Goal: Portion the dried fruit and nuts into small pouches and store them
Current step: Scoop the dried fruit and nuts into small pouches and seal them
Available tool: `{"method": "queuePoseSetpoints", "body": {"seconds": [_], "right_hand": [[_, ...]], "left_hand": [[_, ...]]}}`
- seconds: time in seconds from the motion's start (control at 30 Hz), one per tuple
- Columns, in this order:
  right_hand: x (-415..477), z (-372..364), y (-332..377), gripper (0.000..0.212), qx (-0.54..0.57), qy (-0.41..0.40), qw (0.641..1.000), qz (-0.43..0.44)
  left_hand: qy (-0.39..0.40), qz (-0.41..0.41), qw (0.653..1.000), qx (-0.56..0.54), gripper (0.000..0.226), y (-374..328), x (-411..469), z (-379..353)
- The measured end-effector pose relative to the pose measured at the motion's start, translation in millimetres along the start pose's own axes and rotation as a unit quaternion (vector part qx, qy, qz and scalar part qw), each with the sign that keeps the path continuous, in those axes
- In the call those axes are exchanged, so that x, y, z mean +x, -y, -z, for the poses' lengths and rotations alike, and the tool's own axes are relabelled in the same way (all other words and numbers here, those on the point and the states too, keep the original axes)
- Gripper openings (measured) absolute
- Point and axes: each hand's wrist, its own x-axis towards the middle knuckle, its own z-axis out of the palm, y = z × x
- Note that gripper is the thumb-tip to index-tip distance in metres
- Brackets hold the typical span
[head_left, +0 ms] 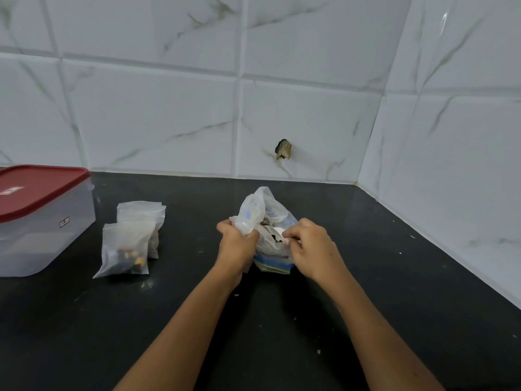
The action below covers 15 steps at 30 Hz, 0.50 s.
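Observation:
A crumpled clear plastic bag with dark contents and a blue strip at its base sits on the black counter near the middle. My left hand grips the bag's left side, fingers curled round the plastic. My right hand pinches the bag's right edge near its mouth. To the left lie small clear pouches: a front pouch holding nuts and dried fruit, and more pouches stacked behind it.
A translucent storage box with a red lid stands at the far left of the counter. White marble-look tiles form the back and right walls, with a chipped hole in the back wall. Crumbs dot the counter.

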Motion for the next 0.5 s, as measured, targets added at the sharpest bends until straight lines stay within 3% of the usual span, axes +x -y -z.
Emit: {"method": "queuePoseSetpoints", "body": {"seconds": [0.1, 0.5], "right_hand": [[4.7, -1.3, -9.5, 0.022, 0.102, -0.013, 0.994, -0.035], [10.7, -5.7, -15.2, 0.022, 0.162, -0.016, 0.983, -0.08]], "left_hand": [[0.014, 0.003, 1.0, -0.016, 0.044, 0.2, 1.3, -0.5], [0.077, -0.026, 0.986, -0.145, 0.041, -2.1, 0.9, -5.2]]}}
